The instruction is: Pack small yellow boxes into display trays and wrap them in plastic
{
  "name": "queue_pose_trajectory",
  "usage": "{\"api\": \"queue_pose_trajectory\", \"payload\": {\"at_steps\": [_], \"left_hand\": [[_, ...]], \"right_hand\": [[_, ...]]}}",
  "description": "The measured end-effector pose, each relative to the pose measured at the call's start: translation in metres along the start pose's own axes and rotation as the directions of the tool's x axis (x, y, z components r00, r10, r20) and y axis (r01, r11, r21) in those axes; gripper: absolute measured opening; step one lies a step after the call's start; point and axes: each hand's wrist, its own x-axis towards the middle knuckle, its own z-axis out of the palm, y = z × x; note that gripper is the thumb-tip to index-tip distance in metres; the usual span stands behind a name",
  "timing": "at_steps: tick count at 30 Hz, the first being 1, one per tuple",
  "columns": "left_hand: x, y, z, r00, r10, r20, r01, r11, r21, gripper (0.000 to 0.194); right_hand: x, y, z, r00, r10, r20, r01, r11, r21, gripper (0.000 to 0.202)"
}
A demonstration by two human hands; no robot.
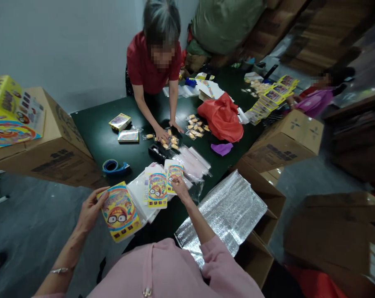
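Observation:
My left hand (90, 210) grips the left edge of a yellow printed box (120, 215) with a cartoon face in glasses, thumb on top. It is held tilted at the table's near edge. To the right, my right hand (181, 188) has its fingers pinched at the lower part of a smaller printed card (175, 167) of similar design. Between them a second printed card (156, 187) lies over white and clear plastic bags (140, 194). Whether the cards are folded boxes or flat sheets, I cannot tell.
Across the dark green table (97, 120), a co-worker's hands (162, 133) handle small wrapped pieces (174, 142). A blue tape dispenser (115, 167), black tape dispenser (157, 153), red bag (223, 118) and silver foil sheet (224, 215) lie around. Cartons (72, 145) stand left and right.

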Motion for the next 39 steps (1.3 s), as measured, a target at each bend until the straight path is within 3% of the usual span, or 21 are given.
{"api": "queue_pose_trajectory", "payload": {"at_steps": [3, 7, 11, 14, 17, 21, 26, 29, 33, 39], "left_hand": [[-0.008, -0.02, 0.0, 0.994, -0.098, 0.051, 0.105, 0.98, -0.169, 0.066], [-0.016, -0.041, -0.011, 0.982, -0.174, 0.067, 0.187, 0.921, -0.342, 0.059], [-0.003, -0.047, -0.011, 0.954, -0.3, 0.007, 0.261, 0.818, -0.512, 0.058], [0.024, -0.036, 0.015, 0.943, -0.331, 0.039, 0.284, 0.738, -0.613, 0.054], [0.055, -0.019, 0.055, 0.952, -0.285, 0.116, 0.29, 0.703, -0.649, 0.04], [0.09, -0.007, 0.104, 0.953, -0.247, 0.177, 0.301, 0.689, -0.659, 0.026], [0.113, -0.007, 0.135, 0.937, -0.292, 0.189, 0.337, 0.622, -0.707, 0.014], [0.121, -0.007, 0.142, 0.945, -0.304, 0.123, 0.296, 0.631, -0.717, 0.012], [0.131, -0.008, 0.142, 0.948, -0.314, 0.045, 0.252, 0.658, -0.709, 0.012], [0.135, -0.013, 0.132, 0.944, -0.324, 0.068, 0.286, 0.695, -0.659, 0.008]], "right_hand": [[0.011, -0.001, -0.002, 0.999, 0.01, -0.031, -0.01, 1.0, -0.01, 0.037], [0.01, -0.005, -0.007, 1.0, 0.011, 0.011, -0.011, 0.999, 0.047, 0.048], [0.016, -0.013, 0.011, 0.999, -0.048, 0.015, 0.045, 0.982, 0.184, 0.048], [0.041, -0.02, 0.026, 0.997, -0.053, -0.05, 0.066, 0.951, 0.301, 0.048], [0.072, -0.025, 0.026, 0.993, -0.048, -0.106, 0.087, 0.912, 0.401, 0.053], [0.106, -0.031, 0.004, 0.989, -0.049, -0.14, 0.113, 0.865, 0.489, 0.059], [0.127, -0.039, -0.03, 0.996, -0.043, -0.077, 0.078, 0.834, 0.547, 0.053], [0.128, -0.034, -0.042, 1.0, -0.03, -0.007, 0.029, 0.862, 0.507, 0.051], [0.111, -0.012, -0.052, 0.999, 0.011, 0.043, -0.024, 0.941, 0.337, 0.048], [0.088, 0.027, -0.062, 0.994, 0.068, -0.082, -0.075, 0.994, -0.082, 0.039]]}}
